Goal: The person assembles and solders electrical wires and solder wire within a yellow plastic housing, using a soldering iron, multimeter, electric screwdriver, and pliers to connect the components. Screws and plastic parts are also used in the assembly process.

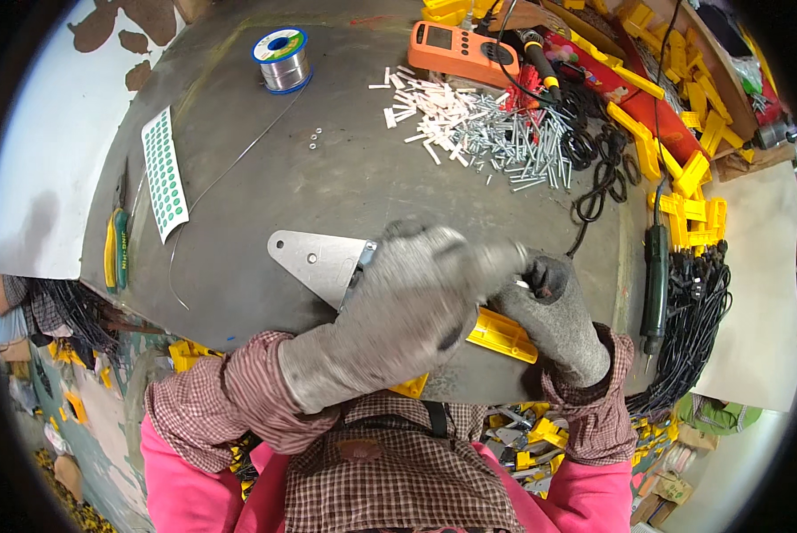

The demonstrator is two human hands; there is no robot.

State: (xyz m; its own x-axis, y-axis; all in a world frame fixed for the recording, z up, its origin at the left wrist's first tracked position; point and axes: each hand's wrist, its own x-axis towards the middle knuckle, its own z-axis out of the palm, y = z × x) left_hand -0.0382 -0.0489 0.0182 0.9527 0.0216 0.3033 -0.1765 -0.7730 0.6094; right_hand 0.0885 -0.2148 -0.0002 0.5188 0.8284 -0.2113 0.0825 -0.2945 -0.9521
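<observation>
Both hands wear grey gloves and meet above the near part of the grey table (pixel 239 204). My left hand (pixel 407 284), smeared by motion, reaches across to the right, so its grip is unclear. The fingers of my right hand (pixel 554 306) are curled; a small pale bit shows at their tips, too little to name. A yellow plastic part (pixel 502 336) lies below and between the hands. Left of my left hand sits a flat metal plate (pixel 318 259) with holes and a rounded end; the hand hides its right side.
A heap of screws (pixel 527 151) and white plugs (pixel 434 111) lies beyond my hands, near an orange meter (pixel 463 51). Further left are a solder spool (pixel 282 60), a sticker sheet (pixel 164 173) and pliers (pixel 116 240). A dark-handled tool (pixel 654 284) and black cables (pixel 696 311) edge the right.
</observation>
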